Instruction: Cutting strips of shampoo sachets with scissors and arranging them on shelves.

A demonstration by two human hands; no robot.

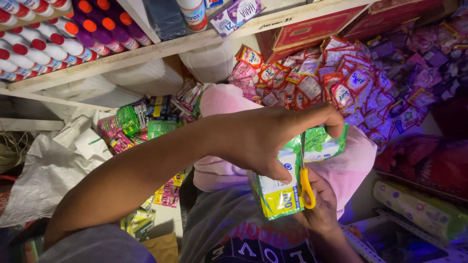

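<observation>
green sachets (297,165) in a joined strip are hanging at centre, the left hand (265,141) pinching them with fingers clamped on the top edge. the right hand (321,207), just below, is gripping yellow-handled scissors (306,187) whose blades are biting between two packets; that cut looks unfinished, and several sachets are remaining joined.
</observation>
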